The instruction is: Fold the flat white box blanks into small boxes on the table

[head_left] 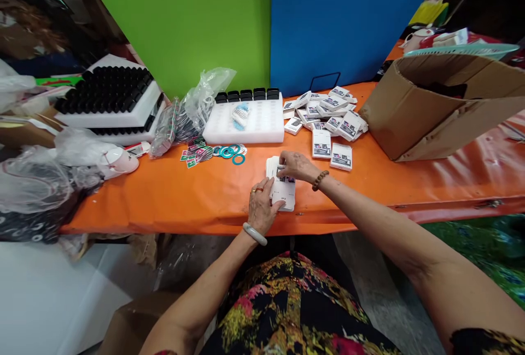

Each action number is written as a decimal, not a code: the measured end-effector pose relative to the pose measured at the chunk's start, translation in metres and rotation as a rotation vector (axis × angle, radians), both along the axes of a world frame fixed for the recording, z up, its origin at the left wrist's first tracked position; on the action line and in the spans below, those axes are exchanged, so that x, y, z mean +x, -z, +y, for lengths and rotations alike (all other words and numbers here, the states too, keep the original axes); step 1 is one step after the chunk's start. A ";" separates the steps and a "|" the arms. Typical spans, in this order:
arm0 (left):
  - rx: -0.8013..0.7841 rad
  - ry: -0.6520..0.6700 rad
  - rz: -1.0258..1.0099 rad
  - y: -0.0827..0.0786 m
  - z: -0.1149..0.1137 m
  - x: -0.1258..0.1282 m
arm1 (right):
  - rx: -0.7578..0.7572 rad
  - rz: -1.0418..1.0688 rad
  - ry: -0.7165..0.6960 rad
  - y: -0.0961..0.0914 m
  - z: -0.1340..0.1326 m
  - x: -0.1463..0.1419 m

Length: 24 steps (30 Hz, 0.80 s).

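- My left hand (261,204) reaches in low, palm down and open, fingers along the left of the stack of printed white cards (289,195), thumb on its face.
- My right hand (297,166) bends in from the right, fingers curled over the far end — whether they grip a card, I can't tell.
- One stack, then, near the worktop's (184,202) front edge.
- Five black pieces (246,95) line one foam tray (254,136).
- Two small boxes (321,144) front a heap — too overlapped to count.
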<state>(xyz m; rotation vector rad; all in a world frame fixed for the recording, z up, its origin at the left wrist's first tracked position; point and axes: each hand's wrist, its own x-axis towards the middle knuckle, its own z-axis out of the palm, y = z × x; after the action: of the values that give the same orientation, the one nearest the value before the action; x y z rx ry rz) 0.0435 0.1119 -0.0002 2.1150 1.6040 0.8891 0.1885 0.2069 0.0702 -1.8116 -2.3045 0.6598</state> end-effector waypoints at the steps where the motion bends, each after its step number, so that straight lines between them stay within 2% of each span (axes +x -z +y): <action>1: 0.015 -0.001 -0.015 -0.003 -0.001 0.001 | -0.007 0.018 0.002 -0.005 0.000 0.001; 5: 0.030 -0.023 -0.143 -0.021 -0.003 0.003 | -0.021 0.116 0.025 -0.028 -0.017 0.010; 9: -0.031 -0.019 -0.282 -0.039 -0.008 0.006 | -0.107 0.413 0.119 -0.038 -0.046 0.022; 12: -0.035 0.003 -0.290 -0.043 -0.014 0.010 | -0.207 0.719 0.178 -0.030 -0.065 0.029; 15: -0.050 0.036 -0.194 -0.039 -0.023 0.017 | -0.315 0.948 0.219 -0.017 -0.082 0.030; 19: -0.144 0.058 -0.093 -0.031 -0.039 0.024 | -0.409 1.058 0.259 -0.011 -0.103 0.028; 24: -0.226 0.067 -0.156 -0.030 -0.052 0.025 | -0.438 1.134 0.284 -0.007 -0.118 0.028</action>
<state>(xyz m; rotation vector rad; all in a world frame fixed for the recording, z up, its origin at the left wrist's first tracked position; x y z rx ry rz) 0.0688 0.0603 0.0302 1.8847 1.4714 0.7903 0.2163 0.0886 0.0773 -1.2528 -1.1809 1.6564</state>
